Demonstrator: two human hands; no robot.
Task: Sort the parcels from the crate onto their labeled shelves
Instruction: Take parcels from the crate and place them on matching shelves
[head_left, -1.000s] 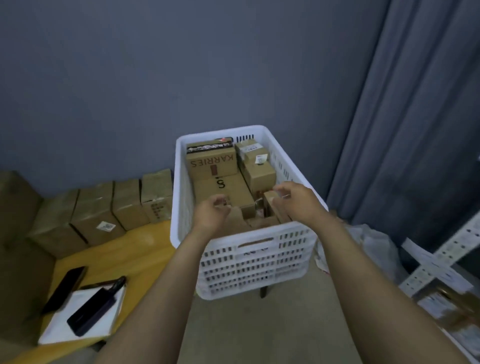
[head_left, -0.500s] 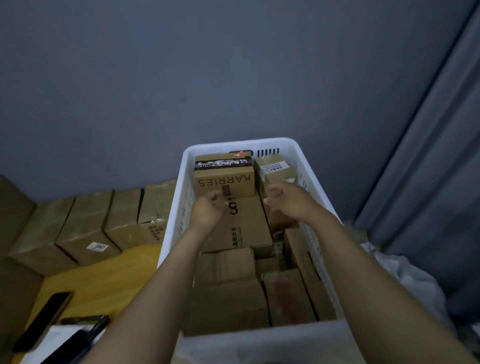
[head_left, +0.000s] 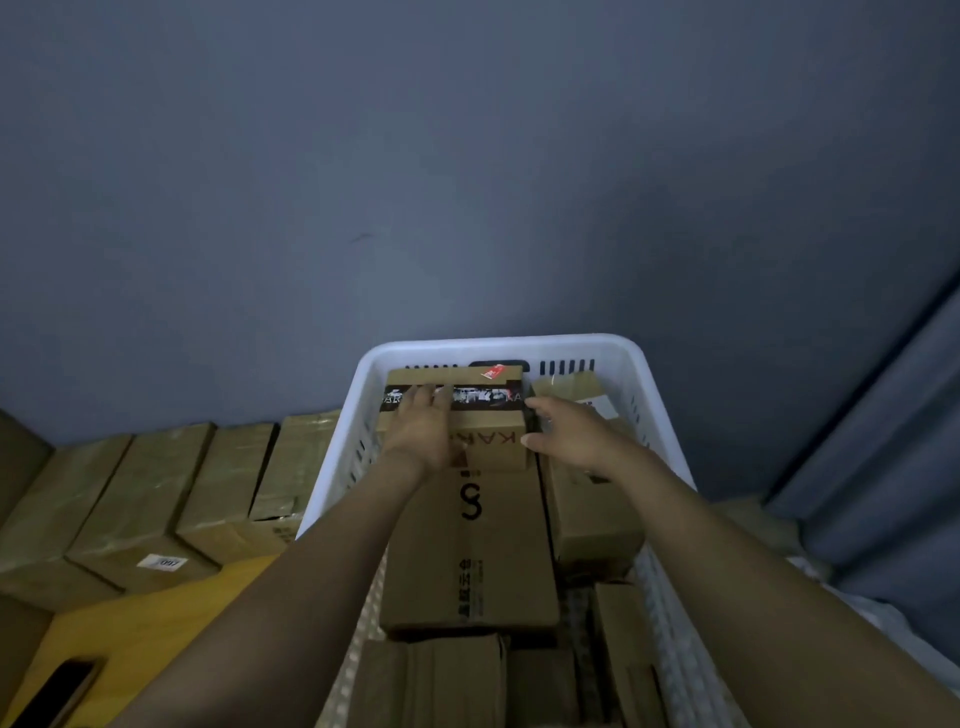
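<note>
Parcels of brown cardboard fill the white crate (head_left: 498, 345), packed side by side. One printed parcel (head_left: 493, 444) lies at the crate's far end, its long axis running across the crate from left wall to right wall, parallel to the far rim. A dark printed band crosses its top, and the lettering on its near face reads upside down from this side. The left hand (head_left: 423, 426) rests flat on top of it, fingers (head_left: 415, 397) straight and close together over the band. The right hand (head_left: 571, 434) is at the parcel's right end, fingers spread wide and thumb pointing at the near right corner; I cannot tell whether it touches. A long parcel (head_left: 467, 551) lies just in front, pointing lengthwise toward the near rim. A small parcel (head_left: 569, 387) sits in the far right corner. Left of the crate, several boxes (head_left: 130, 499) stand along the far edge of a yellow tabletop (head_left: 145, 623).
</note>
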